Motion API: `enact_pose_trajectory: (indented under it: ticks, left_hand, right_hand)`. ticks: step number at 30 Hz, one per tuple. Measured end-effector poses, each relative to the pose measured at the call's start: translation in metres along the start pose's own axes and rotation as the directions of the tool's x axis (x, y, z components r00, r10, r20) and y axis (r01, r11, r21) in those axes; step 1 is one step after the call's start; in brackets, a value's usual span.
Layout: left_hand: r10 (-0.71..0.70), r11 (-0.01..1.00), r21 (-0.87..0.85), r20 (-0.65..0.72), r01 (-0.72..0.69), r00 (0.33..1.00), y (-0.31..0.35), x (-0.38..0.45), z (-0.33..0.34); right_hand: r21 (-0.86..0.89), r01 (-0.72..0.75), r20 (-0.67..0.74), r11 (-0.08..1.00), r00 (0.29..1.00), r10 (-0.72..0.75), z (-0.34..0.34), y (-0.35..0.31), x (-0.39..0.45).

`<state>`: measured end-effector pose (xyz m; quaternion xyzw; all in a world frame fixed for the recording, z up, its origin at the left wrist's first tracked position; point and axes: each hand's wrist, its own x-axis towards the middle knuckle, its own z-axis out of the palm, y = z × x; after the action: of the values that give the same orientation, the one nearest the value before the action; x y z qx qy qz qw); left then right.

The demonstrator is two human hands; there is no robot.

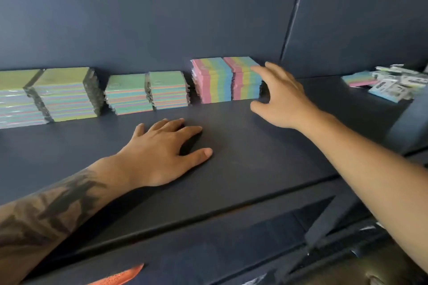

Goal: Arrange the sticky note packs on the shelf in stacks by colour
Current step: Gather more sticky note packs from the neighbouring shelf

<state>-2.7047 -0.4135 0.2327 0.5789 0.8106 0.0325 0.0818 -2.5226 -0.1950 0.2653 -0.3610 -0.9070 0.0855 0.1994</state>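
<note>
Sticky note packs (246, 78): light, shrink-wrapped, slippery; the pink-edged stack shears easily.
Hold: pinch opposite sides.
Right hand (281, 97): spread wide, fingertips touching that stack's right side.
Left hand (162, 152): flat on shelf (231, 169), in front of stack.

Head camera, close above shelf (231, 169), facing forward-down toward back wall (162, 18).

we seem to be in a shop, most likely a stationery section. a deep, dark navy matte display shelf (243, 146) runs before us with a tall back panel (150, 18) of the same colour. along it stand plastic-wrapped stacks of pastel rainbow-striped sticky note packs (228, 80), many identical packs set side by side like stock on sale. at the far right we see a loose heap of small carded retail packets (391, 87), their print too blurred for us to read.
</note>
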Motion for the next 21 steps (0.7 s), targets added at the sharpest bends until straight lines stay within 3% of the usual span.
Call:
enact_pose_trajectory:
  ticks: [7, 10, 13, 16, 21]
  left_hand:
    - [-0.086, 0.994, 0.057, -0.067, 0.090, 0.994, 0.072, -0.042, 0.029]
    - [-0.128, 0.988, 0.071, -0.159, 0.140, 0.979, 0.123, -0.066, 0.049]
    - [-0.142, 0.984, 0.077, -0.217, 0.162, 0.966, 0.198, -0.091, 0.067]
    - [-0.082, 0.996, 0.021, -0.173, 0.087, 0.981, 0.276, -0.108, 0.084]
    - [0.054, 0.999, -0.004, -0.119, -0.055, 0.991, 0.402, -0.112, 0.094]
  right_hand:
    - [-0.044, 0.085, 0.319, 0.995, 0.945, -0.066, 0.001, 0.033, -0.110]
    - [-0.053, 0.186, 0.354, 0.981, 0.922, -0.155, -0.010, 0.052, -0.158]
    - [0.077, 0.199, 0.345, 0.977, 0.914, -0.214, -0.038, 0.093, -0.220]
    - [0.234, 0.142, 0.352, 0.962, 0.910, -0.220, -0.067, 0.149, -0.280]
    - [0.109, 0.087, 0.438, 0.990, 0.890, -0.126, -0.124, 0.249, -0.319]
